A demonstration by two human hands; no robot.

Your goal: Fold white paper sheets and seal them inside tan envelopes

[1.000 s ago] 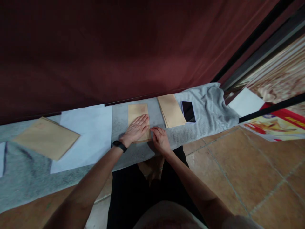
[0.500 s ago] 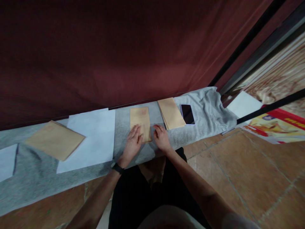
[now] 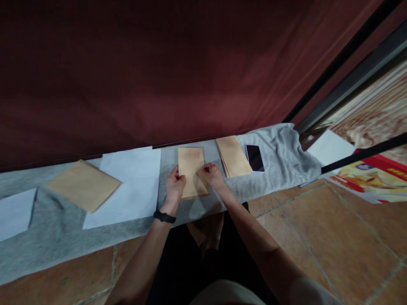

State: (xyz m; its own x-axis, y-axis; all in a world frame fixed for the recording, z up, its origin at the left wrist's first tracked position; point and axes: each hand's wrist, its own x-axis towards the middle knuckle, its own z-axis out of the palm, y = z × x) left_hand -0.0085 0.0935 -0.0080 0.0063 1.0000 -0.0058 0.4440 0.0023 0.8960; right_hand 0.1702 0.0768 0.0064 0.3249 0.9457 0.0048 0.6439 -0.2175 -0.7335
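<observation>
A brown paper envelope (image 3: 191,159) with a small reddish mark near its top right lies in front of me on a grey cloth. My left hand (image 3: 175,184), with a black band on the wrist, grips its left edge, thumb on top and fingers at the side. Over the envelope's right part is my right hand (image 3: 212,174), fingers curled together; whatever they may hold is too small to tell. Just to the right lies a small stack of brown envelopes (image 3: 234,156), touching or nearly touching a dark-screened phone (image 3: 255,158).
The grey cloth (image 3: 279,148) covers a long narrow surface along a dark red curtain (image 3: 152,84). Left of me, more brown envelopes (image 3: 84,185) overlap white paper sheets (image 3: 133,186). Black poles and a red-yellow printed box (image 3: 375,176) stand at the right, above the tiled floor (image 3: 311,228).
My left hand has gone from lying on the envelope to gripping its left edge. My right hand has moved from beside the envelope to over its right part, fingers curled.
</observation>
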